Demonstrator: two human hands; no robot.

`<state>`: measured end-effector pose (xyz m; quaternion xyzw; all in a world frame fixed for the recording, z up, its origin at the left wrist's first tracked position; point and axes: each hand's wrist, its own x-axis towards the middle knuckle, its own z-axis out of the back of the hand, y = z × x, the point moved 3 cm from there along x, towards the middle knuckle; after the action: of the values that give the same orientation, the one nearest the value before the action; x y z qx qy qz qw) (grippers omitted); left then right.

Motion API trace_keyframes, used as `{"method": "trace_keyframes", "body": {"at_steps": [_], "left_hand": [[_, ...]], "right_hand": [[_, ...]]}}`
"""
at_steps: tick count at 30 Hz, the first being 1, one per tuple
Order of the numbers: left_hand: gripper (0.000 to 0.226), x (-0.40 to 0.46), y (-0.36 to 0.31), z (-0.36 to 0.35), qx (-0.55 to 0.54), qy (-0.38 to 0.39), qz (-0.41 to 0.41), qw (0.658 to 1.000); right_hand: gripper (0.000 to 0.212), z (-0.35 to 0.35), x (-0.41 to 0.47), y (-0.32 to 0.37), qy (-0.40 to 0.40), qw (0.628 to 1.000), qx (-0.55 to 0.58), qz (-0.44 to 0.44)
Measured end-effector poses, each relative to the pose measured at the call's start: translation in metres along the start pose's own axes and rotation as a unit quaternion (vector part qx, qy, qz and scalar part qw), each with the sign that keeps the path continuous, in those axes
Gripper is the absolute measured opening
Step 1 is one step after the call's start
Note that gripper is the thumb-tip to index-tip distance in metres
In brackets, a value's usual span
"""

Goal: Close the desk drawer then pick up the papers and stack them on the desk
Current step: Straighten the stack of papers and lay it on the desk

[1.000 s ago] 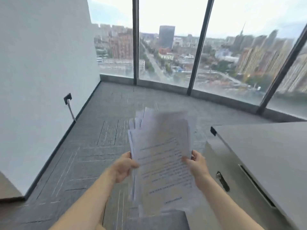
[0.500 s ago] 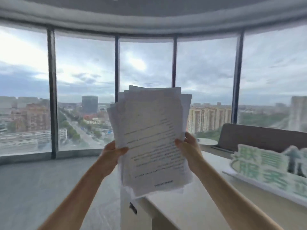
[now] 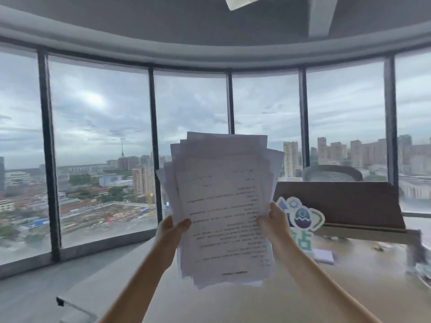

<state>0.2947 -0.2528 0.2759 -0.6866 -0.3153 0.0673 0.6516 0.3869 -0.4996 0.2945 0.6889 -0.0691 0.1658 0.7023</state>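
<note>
Desk (image 3: 233,304) partly hidden behind papers (image 3: 224,206) in both hands (image 3: 173,231).

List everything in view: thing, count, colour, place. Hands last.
papers: one loose stack, white with black print, held upright above the desk, centre.
desk: one, pale beige, bottom right.
sign: one, white, green and blue, on the desk behind the right hand.
divider: one, dark brown, at the desk's far side.
chair: one, grey mesh back, behind the divider.
windows: several panes, dark frames, across the back.
left hand: grips the papers' left edge.
right hand: grips the papers' right edge.
</note>
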Motion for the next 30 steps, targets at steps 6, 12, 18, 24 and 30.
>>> {"method": "trace_keyframes", "body": {"at_steps": [6,12,18,24,30], "left_hand": [[0.021,0.042,0.074,-0.048,-0.011,0.040,0.041,0.998],[0.023,0.095,0.148,-0.080,-0.027,0.053,0.050,0.997],[0.025,0.135,0.187,-0.095,-0.029,0.096,0.040,0.994],[0.037,0.140,0.191,-0.099,-0.019,0.129,0.057,0.990],[0.036,0.132,0.186,-0.101,-0.013,0.144,0.045,0.989]], "right_hand": [[0.033,0.024,0.032,-0.061,-0.049,0.998,-0.024,-0.039],[0.029,0.028,0.079,-0.125,-0.095,0.993,-0.053,-0.048],[0.034,0.030,0.116,-0.161,-0.123,0.990,-0.048,-0.057],[0.031,0.031,0.124,-0.174,-0.106,0.991,-0.033,-0.074],[0.034,0.026,0.120,-0.164,-0.049,0.997,-0.023,-0.052]]}}
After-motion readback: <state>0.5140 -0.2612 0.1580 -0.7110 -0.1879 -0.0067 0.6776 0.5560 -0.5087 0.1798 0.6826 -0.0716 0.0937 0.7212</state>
